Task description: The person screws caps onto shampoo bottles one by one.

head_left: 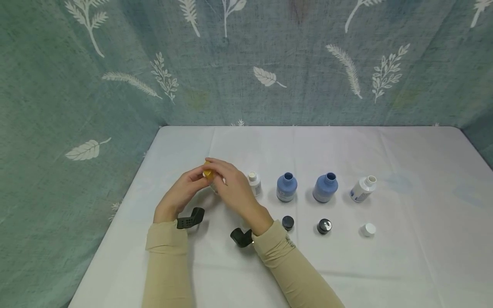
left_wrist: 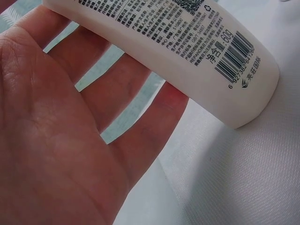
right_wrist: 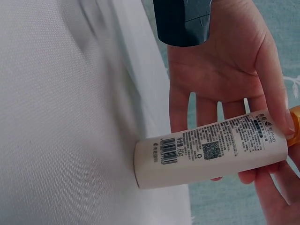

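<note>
A white bottle [right_wrist: 187, 171] with printed text, a barcode and a yellow-orange cap [head_left: 208, 173] is held at the left of the table between both hands. My left hand [head_left: 182, 190] holds the bottle, its fingers showing behind it in the left wrist view. From the other side my right hand [head_left: 236, 186] pinches the cap, the thumb resting against it in the right wrist view. The right hand hides most of the bottle from the head camera. Its base is low over the white cloth; contact cannot be told.
Right of the hands stand an open white bottle [head_left: 255, 188], two open blue bottles [head_left: 286, 190] [head_left: 325, 191] and another open white bottle [head_left: 361, 191]. Two black caps [head_left: 287, 222] [head_left: 324, 226] and a white cap [head_left: 368, 230] lie nearer. A patterned curtain [head_left: 246, 64] hangs behind the table.
</note>
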`<state>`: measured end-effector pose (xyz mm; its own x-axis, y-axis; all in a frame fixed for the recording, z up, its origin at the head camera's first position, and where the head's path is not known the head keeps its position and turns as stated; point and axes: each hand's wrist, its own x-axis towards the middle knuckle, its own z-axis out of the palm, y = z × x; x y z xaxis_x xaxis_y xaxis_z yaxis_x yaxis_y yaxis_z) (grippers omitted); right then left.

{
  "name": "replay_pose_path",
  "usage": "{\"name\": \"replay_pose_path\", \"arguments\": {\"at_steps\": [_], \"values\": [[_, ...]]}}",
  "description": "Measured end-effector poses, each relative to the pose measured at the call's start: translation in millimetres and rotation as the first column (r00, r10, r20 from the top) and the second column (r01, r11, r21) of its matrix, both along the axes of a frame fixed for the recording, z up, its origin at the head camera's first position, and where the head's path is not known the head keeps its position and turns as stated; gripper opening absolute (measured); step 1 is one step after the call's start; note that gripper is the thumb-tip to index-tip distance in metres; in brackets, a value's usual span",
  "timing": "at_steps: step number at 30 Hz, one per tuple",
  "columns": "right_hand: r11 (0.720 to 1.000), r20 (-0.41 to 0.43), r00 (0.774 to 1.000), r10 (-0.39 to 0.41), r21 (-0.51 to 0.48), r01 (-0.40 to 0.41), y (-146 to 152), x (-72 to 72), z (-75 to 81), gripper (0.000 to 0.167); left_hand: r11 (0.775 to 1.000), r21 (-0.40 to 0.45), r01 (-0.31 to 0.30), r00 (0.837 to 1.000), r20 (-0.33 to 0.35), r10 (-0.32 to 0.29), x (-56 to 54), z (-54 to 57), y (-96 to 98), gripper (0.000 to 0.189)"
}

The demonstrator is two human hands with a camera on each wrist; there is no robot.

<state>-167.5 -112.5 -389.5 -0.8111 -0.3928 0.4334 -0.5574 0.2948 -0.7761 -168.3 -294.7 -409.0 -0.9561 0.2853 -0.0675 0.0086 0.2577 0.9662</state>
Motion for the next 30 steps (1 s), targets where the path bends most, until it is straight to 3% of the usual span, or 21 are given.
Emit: {"name": "replay_pose_path", "arguments": {"at_steps": [10,16,25,30], "values": [[1.0,0.035,0.999,0.02,-0.015,-0.019,2,-2.2,-0.8,0.028,1.0,-0.018,0.015,1.0,-0.026,-0.016,-1.9,-0.4,1.9,0.048],[0.999,0.034,0.999,0.03,-0.023,-0.029,2,-1.8,-0.7,0.027,0.999,-0.051,-0.016,1.0,-0.01,0.016,-1.9,-0.5,3.8,0.049],[0.999,0.016,0.999,0.032,-0.023,-0.032,2,-1.2,-2.6,0.028,0.999,-0.027,-0.026,0.999,0.018,0.027,7.9,17.4,13.2,0.05],[0.999,-0.002,1.0,0.013,-0.03,-0.013,2,-1.3,-2.6,0.027,0.999,-0.023,-0.024,1.0,0.016,0.024,8.5,20.4,15.3,0.05]]}}
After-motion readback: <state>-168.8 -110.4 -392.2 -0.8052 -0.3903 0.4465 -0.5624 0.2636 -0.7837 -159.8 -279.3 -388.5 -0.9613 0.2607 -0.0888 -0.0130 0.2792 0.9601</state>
